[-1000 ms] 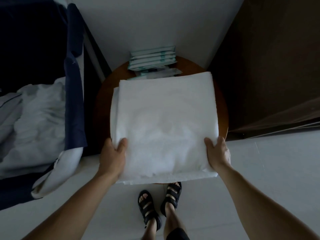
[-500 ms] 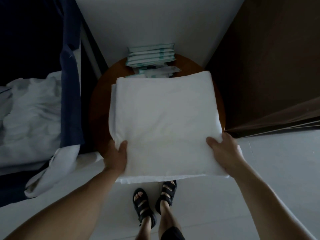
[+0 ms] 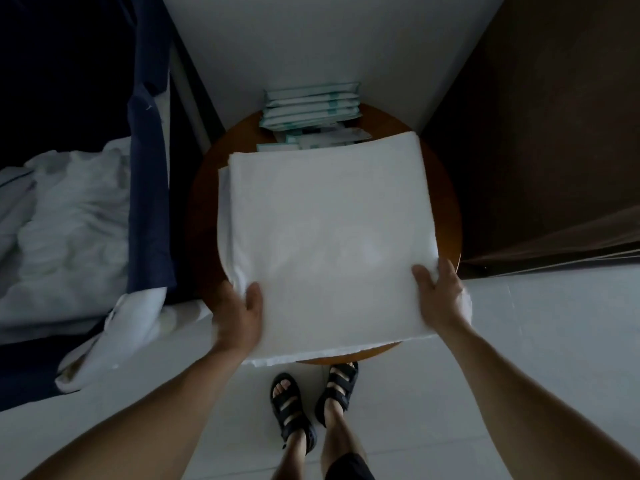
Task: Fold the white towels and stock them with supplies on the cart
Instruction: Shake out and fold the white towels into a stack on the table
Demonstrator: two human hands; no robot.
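Both hands, left (image 3: 239, 315) and right (image 3: 438, 296), grip the folded white towel's (image 3: 325, 237) near corners over the round wooden table (image 3: 204, 188); packets (image 3: 310, 105) lie behind the towel.

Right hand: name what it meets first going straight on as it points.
Beyond the folded white towel it holds, the right hand would likely meet the teal-and-white flat packets on the round brown table; depth is unclear.

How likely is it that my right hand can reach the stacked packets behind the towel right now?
Probably not yet: the right hand is busy gripping the folded white towel, which lies between it and the stacked packets at the far side of the round table.
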